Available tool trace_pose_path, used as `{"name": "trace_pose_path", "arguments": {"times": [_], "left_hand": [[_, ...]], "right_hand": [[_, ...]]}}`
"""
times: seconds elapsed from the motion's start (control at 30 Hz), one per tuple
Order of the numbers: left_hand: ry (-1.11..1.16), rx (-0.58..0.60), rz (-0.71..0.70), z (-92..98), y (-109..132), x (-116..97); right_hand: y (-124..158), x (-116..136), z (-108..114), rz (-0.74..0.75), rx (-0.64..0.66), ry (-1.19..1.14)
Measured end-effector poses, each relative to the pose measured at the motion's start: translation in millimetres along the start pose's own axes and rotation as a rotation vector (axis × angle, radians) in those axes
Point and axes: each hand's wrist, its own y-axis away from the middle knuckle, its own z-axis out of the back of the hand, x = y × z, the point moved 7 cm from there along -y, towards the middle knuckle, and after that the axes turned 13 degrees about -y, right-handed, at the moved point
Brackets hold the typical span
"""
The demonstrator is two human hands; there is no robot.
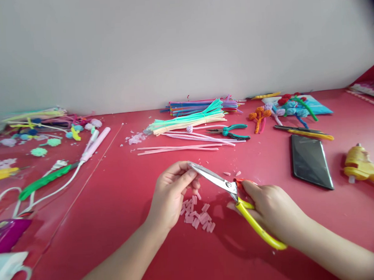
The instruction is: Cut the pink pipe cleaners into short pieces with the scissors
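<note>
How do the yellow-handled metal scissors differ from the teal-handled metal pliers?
The yellow-handled metal scissors are in the right hand; the teal-handled metal pliers lie on the red table. The scissors have long, bright blades; the pliers, short, dark jaws. Both have coloured handles.

Silver-bladed, yellow-handled scissors (231, 187), pale pink pieces (204, 218), red table (115, 210)

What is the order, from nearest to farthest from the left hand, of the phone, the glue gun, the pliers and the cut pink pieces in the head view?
1. Cut pink pieces: just beside the left hand.
2. Pliers: farther back, to the hand's right.
3. Phone: toward the right side.
4. Glue gun: far right, past the phone.
</note>
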Motion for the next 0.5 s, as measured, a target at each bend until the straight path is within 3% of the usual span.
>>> {"name": "trace_pose_path", "arguments": {"times": [0.27,0.5], "left_hand": [[-0.012,-0.011,0.003,-0.2,0.0,-0.5],[-0.02,0.01,0.01,-4.5,1.1,1.3]], "right_hand": [[-1.7,-0.2,1.8,0.02,-0.03,0.029],[-10.9,-6.3,13.6,-0.138,-0.067,0.092]]}}
